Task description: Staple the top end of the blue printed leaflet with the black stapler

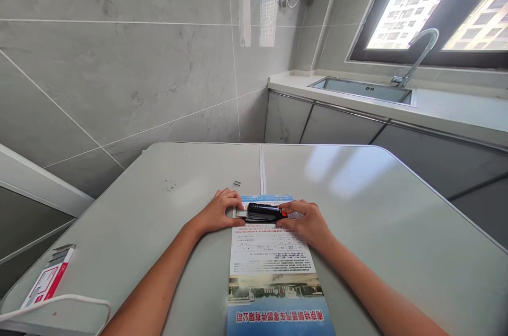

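A black stapler (262, 212) lies sideways across the upper part of a printed sheet (273, 256) with blue bands and red characters. At the stapler's silver metal end, my left hand (223, 211) pinches with thumb and fingers. My right hand (308, 220) grips the other end, where a bit of red shows between the fingers. Both forearms reach in from the near edge. Just beyond my left hand lie short staple strips (237, 183).
Loose staples (169, 185) are scattered on the left of the pale table (190, 283). A red and white box (50, 277) and a white cable (75, 298) sit at the near left. Behind are a tiled wall and a counter with a sink (363, 90).
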Motion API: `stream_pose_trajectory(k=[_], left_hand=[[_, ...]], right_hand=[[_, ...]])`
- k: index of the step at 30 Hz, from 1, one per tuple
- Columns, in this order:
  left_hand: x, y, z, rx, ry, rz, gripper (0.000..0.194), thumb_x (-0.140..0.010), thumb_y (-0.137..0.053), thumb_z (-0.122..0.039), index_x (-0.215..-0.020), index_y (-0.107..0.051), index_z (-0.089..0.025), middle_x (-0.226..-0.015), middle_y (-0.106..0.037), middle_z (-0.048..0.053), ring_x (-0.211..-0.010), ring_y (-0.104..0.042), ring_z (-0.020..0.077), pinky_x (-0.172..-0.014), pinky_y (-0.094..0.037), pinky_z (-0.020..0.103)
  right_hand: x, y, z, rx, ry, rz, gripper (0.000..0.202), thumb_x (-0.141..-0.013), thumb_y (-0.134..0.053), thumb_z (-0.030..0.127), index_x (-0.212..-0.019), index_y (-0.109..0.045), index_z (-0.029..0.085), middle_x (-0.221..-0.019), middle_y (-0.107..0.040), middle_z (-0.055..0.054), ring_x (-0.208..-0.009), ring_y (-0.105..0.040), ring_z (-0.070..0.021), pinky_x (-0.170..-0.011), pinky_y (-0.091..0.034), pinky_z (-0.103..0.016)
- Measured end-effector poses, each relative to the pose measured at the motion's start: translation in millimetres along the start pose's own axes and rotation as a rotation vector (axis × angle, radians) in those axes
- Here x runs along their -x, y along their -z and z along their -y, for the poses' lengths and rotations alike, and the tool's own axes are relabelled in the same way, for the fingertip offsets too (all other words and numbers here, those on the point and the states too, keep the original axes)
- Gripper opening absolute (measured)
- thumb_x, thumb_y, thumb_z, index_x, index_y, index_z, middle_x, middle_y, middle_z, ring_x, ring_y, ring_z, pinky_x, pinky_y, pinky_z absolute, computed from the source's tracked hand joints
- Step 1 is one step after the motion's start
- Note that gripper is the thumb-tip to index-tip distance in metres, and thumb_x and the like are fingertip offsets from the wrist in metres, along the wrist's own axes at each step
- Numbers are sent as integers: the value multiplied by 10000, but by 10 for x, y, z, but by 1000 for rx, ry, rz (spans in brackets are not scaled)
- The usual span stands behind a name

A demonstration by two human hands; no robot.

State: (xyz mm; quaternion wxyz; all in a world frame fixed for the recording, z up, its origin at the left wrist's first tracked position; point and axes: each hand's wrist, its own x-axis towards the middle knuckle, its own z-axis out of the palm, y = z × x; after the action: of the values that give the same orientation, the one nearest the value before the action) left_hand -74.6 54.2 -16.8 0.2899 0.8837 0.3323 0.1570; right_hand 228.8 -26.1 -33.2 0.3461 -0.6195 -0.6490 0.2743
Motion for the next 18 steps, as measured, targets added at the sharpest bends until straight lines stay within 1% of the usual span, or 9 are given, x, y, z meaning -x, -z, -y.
stream_pose_trajectory(k=[3,5,7,9,10,12,13,15,18], left_hand=[[4,20,-16,-11,4,15,301,-818,-812,-481,-972,-714,-242,-1099,-662,36,-1075,-550,246,-1010,-356,395],[4,28,-30,-16,3,20,292,-828,-803,-477,-969,-707,-240,-1098,-661,36,-1079,-548,247,-1012,-353,396],[3,29,-40,-29,-2,22,289,-828,-802,-472,-949,-695,-233,-1080,-660,35,-1071,-550,248,-1000,-358,393],[2,23,-43,-40,-3,20,281,-820,-813,-449,-932,-681,-228,-1065,-659,31,-1065,-552,247,-987,-366,389],[2,19,-41,-41,1,18,276,-814,-820,-433,-928,-677,-227,-1060,-659,27,-1063,-555,245,-982,-370,386],[3,12,-33,-35,17,11,266,-802,-835,-405,-928,-678,-231,-1054,-657,20,-1058,-563,242,-981,-382,387],[4,10,-29,-28,23,9,278,-787,-849,-404,-938,-687,-237,-1057,-655,20,-1059,-566,243,-987,-389,391],[6,14,-25,5,29,-9,381,-723,-896,-431,-1008,-711,-258,-1108,-635,33,-1089,-564,255,-1015,-404,410],[4,35,-53,165,52,-113,633,-618,-946,-499,-1156,-696,-280,-1260,-563,72,-1234,-521,296,-1087,-413,444]], right_hand=[[-5,8,1,-14,29,4,251,-684,-891,339,-903,-784,279,-903,-789,-13,-921,-709,-276,-1006,-466,-486],[-9,8,19,-34,86,19,238,-723,-862,325,-925,-753,265,-996,-787,-21,-956,-706,-265,-975,-492,-455],[-10,-12,56,-59,160,44,307,-762,-830,305,-1045,-717,265,-1129,-764,-31,-1021,-699,-254,-957,-514,-424],[-4,-59,105,-62,219,81,426,-792,-806,286,-1195,-667,280,-1202,-742,-37,-1065,-693,-246,-962,-527,-413],[3,-89,127,-45,238,98,448,-811,-790,273,-1237,-652,287,-1195,-742,-37,-1055,-697,-242,-952,-536,-411],[22,-145,157,2,276,99,396,-847,-757,248,-1231,-666,286,-1122,-759,-37,-986,-710,-233,-895,-563,-397],[34,-164,162,21,313,84,354,-864,-741,235,-1210,-681,280,-1086,-765,-39,-957,-712,-229,-868,-575,-389],[59,-171,160,38,441,21,321,-899,-700,196,-1211,-691,272,-1074,-769,-51,-964,-713,-225,-857,-591,-380],[98,-115,156,84,715,-120,442,-930,-618,107,-1338,-635,277,-1138,-772,-64,-1054,-712,-231,-902,-607,-401]])
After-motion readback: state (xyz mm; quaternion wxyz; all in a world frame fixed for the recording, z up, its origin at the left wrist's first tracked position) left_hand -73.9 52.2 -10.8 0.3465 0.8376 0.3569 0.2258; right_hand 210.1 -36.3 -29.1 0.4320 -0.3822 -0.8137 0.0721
